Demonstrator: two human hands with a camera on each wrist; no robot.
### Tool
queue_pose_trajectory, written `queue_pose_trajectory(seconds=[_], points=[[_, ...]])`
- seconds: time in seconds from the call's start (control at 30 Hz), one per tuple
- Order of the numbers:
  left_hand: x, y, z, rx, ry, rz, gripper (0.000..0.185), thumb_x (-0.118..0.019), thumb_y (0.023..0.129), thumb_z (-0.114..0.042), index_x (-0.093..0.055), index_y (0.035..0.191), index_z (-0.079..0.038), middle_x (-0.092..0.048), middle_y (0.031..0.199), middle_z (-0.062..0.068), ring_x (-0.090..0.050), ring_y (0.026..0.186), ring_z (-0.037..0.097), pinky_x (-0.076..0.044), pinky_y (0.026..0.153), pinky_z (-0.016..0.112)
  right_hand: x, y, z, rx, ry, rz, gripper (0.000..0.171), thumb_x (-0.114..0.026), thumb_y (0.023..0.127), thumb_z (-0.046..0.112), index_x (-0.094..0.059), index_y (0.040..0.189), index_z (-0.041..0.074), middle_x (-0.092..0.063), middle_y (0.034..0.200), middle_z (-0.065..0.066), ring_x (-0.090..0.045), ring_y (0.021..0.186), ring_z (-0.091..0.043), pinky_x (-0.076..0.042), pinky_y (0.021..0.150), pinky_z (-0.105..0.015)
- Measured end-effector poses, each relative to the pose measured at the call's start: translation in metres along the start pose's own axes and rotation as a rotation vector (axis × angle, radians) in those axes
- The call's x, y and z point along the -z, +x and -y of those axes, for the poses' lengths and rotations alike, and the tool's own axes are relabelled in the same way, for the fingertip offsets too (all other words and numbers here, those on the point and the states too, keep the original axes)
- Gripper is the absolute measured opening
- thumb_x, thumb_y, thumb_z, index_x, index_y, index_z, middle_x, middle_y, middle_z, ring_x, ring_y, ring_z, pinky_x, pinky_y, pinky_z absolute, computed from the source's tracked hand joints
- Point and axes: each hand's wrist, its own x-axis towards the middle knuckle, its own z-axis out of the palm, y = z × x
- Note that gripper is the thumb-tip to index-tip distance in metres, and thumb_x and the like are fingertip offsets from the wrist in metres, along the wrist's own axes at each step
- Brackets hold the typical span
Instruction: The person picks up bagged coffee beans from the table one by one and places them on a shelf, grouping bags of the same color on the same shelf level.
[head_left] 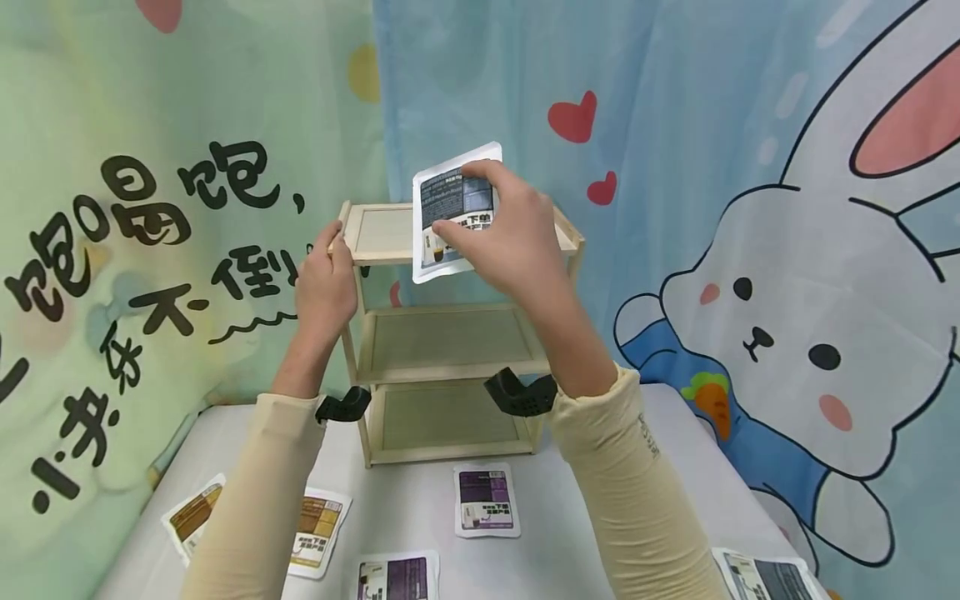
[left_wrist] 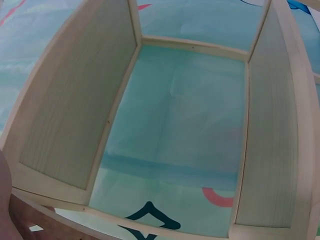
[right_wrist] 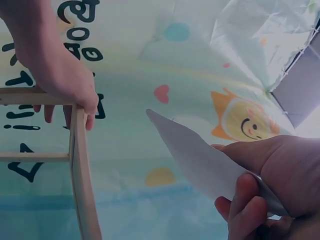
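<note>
Although the backdrop (head_left: 480, 75) takes up most of the head view, the work is at the table (head_left: 558, 533), where a three-shelf rack (head_left: 450, 342) stands. The left hand (head_left: 326, 279) grips the rack's top left corner, fingers hooked over the frame, apparently to steady it. The right hand (head_left: 517, 229) pinches a grey pouch (head_left: 442, 200) between thumb and fingers. That pouch is in the air, tilted, printed face toward the wearer, overlapping the top shelf in the head view; the right wrist view shows it apart from the rack. On the table: two brown pouches (head_left: 315, 533) at left, two purple pouches (head_left: 486, 502) mid-table, a second grey pouch (head_left: 765, 575) at right, cut by the frame.

Step in hand, as judged: bringing the pouch to the rack, likely the top shelf; placing not yet done. Next move seems to call for lowering it flat onto the panel, then releasing once supported, with the frame held firm.
</note>
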Motion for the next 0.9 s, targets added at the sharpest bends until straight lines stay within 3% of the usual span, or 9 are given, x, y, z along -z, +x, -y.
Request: queue_pose_trajectory(seconds=[0.27,0.37,0.5,0.77,0.9], points=[[-0.001,0.002,-0.001,0.029,0.008,0.005,0.052,-0.026,0.104,-0.037,-0.045,0.147,-0.014,-0.055,0.135,0.016,-0.057,0.097,0.033,-0.044,0.075,0.050,-0.012,0.041,0.009,-0.058,0.019,0.106,0.059,-0.076,0.084,0.028,-0.053,0.137,0.019,-0.058,0.120,-0.003,-0.054,0.094,-0.015,-0.051,0.065,-0.026],[-0.002,0.001,-0.001,0.040,0.000,0.008,0.052,-0.026,0.104,-0.037,-0.044,0.147,-0.014,-0.055,0.135,0.016,-0.056,0.092,0.033,-0.042,0.071,0.048,-0.017,0.053,0.011,-0.092,0.068,0.140,0.060,-0.075,0.084,0.028,-0.051,0.138,0.019,-0.057,0.118,-0.005,-0.059,0.084,-0.018,-0.053,0.057,-0.030],[-0.002,0.000,-0.001,0.052,-0.002,0.005,0.051,-0.026,0.104,-0.037,-0.045,0.146,-0.014,-0.057,0.131,0.016,-0.057,0.089,0.032,-0.041,0.069,0.046,-0.023,0.068,0.011,-0.143,0.088,0.170,0.061,-0.074,0.084,0.029,-0.050,0.140,0.021,-0.057,0.115,-0.007,-0.061,0.067,-0.020,-0.052,0.055,-0.031],[-0.003,0.001,0.000,0.028,0.007,-0.001,0.050,-0.026,0.104,-0.036,-0.047,0.145,-0.015,-0.061,0.120,0.018,-0.052,0.074,0.031,-0.037,0.061,0.040,-0.039,0.090,0.008,-0.229,0.141,0.243,0.061,-0.074,0.085,0.026,-0.049,0.140,0.018,-0.057,0.113,-0.009,-0.059,0.062,-0.019,-0.047,0.053,-0.028],[-0.003,0.001,-0.001,0.035,0.013,0.003,0.050,-0.026,0.104,-0.037,-0.046,0.146,-0.016,-0.062,0.118,0.018,-0.051,0.074,0.031,-0.037,0.061,0.040,-0.048,0.096,0.006,-0.273,0.186,0.283,0.060,-0.074,0.085,0.023,-0.049,0.140,0.015,-0.058,0.112,-0.009,-0.055,0.060,-0.018,-0.045,0.052,-0.026]])
